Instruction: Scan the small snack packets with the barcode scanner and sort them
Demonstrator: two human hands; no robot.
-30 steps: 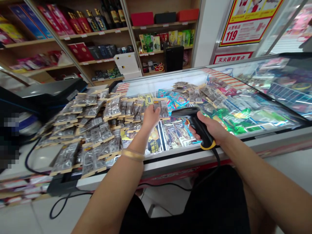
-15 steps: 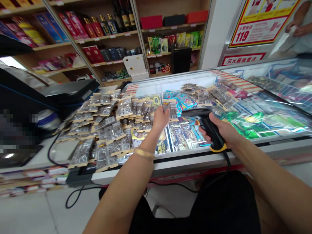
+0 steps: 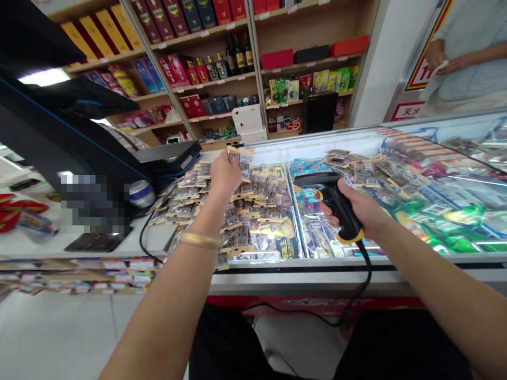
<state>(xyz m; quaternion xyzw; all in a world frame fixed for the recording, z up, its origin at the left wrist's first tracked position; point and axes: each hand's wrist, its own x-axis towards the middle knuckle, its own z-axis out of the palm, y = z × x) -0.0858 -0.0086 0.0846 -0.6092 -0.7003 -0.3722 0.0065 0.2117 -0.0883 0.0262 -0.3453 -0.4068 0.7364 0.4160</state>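
Observation:
My right hand point(image 3: 362, 208) is wrapped around the handle of a black and yellow barcode scanner point(image 3: 340, 203). The scanner's head points left, above the freezer, and its cable hangs from the handle. My left hand point(image 3: 225, 174), with a gold bangle on the wrist, is closed on a small clear-and-tan snack packet point(image 3: 242, 161) at the far side of the pile. Under and around that hand lies a heap of similar snack packets point(image 3: 269, 190). A smaller group of such packets point(image 3: 366, 171) lies to the right, beyond the scanner.
The pile rests on a glass-topped freezer point(image 3: 273, 138) with bagged goods inside. A dark checkout machine point(image 3: 91, 153) and a can point(image 3: 141, 194) stand at left. Stocked shelves point(image 3: 206, 79) line the back. Another person's hands point(image 3: 446, 62) are at upper right.
My left hand has moved left with the packet, from near the scanner to above the pile. The right hand still holds the scanner. The camera view has turned left.

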